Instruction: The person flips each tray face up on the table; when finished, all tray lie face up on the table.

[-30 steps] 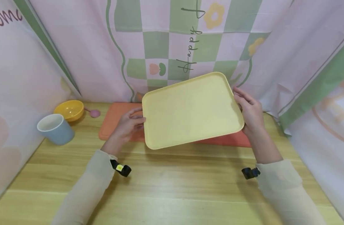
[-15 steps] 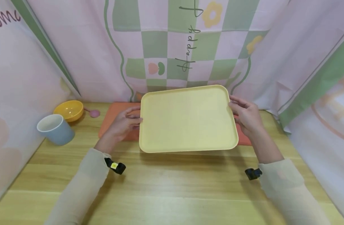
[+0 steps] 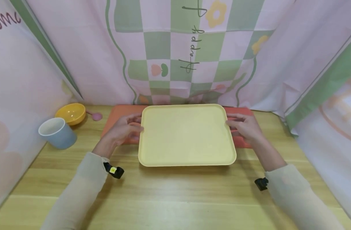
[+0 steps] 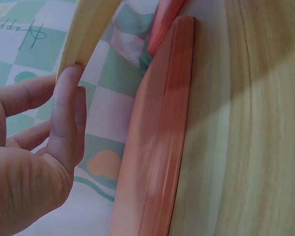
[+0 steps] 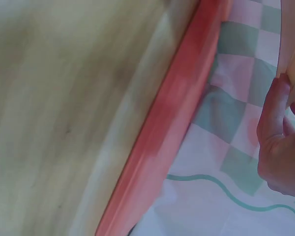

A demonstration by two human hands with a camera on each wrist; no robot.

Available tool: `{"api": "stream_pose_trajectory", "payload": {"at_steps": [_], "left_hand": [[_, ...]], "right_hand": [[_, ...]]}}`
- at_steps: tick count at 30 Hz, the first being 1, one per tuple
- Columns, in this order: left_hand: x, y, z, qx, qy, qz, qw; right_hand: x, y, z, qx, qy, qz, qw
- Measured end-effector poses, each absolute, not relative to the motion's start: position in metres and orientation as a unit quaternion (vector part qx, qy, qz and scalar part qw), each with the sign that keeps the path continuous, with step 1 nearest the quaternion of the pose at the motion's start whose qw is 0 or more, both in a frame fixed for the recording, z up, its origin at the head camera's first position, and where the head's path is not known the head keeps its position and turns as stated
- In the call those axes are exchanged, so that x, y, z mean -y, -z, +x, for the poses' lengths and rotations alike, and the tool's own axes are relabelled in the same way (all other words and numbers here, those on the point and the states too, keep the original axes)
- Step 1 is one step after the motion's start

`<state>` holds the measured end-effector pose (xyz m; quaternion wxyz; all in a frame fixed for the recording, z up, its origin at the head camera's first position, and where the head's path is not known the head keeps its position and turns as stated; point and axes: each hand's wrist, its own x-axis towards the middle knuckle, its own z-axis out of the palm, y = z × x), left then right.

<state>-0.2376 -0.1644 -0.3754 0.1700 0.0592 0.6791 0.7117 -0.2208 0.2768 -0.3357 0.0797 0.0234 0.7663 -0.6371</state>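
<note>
A pale yellow rectangular tray (image 3: 187,135) is held level in front of me, with nothing on it. My left hand (image 3: 121,129) pinches its left edge between thumb and fingers, while my right hand (image 3: 245,127) pinches the right edge. In the left wrist view the tray's side (image 4: 86,34) is raised above an orange board (image 4: 152,142). The right wrist view shows a thumb and fingers on the tray's other end (image 5: 289,44), with a red board (image 5: 162,123) lower down. Much of both boards is hidden under the tray in the head view.
At the left stand a blue cup (image 3: 57,135) and a yellow bowl (image 3: 72,114), with a pink spoon (image 3: 96,116) beside the bowl. The wooden table (image 3: 175,198) meets a checked cloth (image 3: 181,44) at the back; cloth walls border both sides.
Both hands have lowered the tray toward the boards and shifted it slightly left. Its raised right side has come down, so it now lies level from side to side.
</note>
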Motion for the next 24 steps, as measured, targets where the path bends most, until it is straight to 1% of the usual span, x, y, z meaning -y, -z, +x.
{"api": "stream_pose_trajectory", "payload": {"at_steps": [9, 17, 24], "left_hand": [[0.161, 0.381, -0.233, -0.720, -0.673, 0.021, 0.168], [0.162, 0.393, -0.230, -0.747, -0.640, 0.020, 0.177], [0.167, 0.396, -0.228, -0.739, -0.647, 0.025, 0.187]], "right_hand": [[-0.278, 0.354, -0.218, -0.796, 0.597, 0.030, 0.096], [-0.280, 0.363, -0.215, -0.797, 0.587, 0.054, 0.134], [-0.279, 0.368, -0.211, -0.797, 0.584, 0.040, 0.149]]}}
